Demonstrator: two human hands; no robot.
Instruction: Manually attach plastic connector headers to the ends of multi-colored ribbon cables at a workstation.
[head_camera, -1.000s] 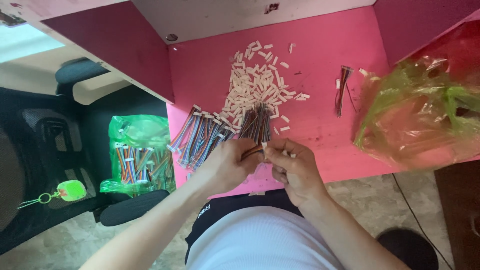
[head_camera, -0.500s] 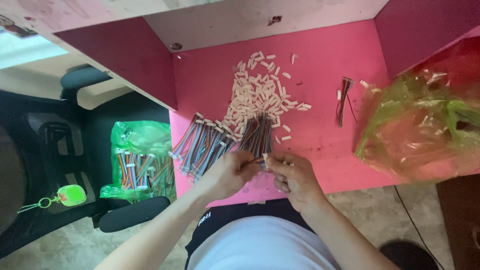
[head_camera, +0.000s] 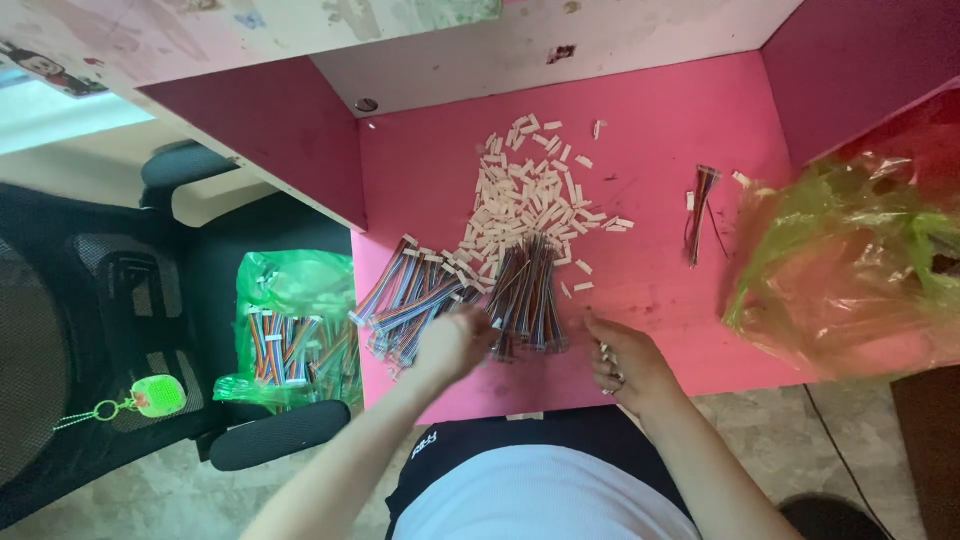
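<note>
On the pink desk (head_camera: 650, 150) beside a black office chair (head_camera: 100, 300), the hands have parted: left hand (head_camera: 455, 340) loosely curled at the wire bundles (head_camera: 525, 295), right hand (head_camera: 625, 362) closed on a small white connector (head_camera: 604, 350).

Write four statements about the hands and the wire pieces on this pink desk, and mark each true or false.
1. The left hand reaches to the bundle of wires at the desk's near edge. True.
2. The pile of small white connectors lies in the green bag on the chair. False: it lies on the pink desk; the green bag holds coloured wires.
3. The right hand rests near the desk's front edge. True.
4. The two hands are clasped together. False: they are apart.
</note>
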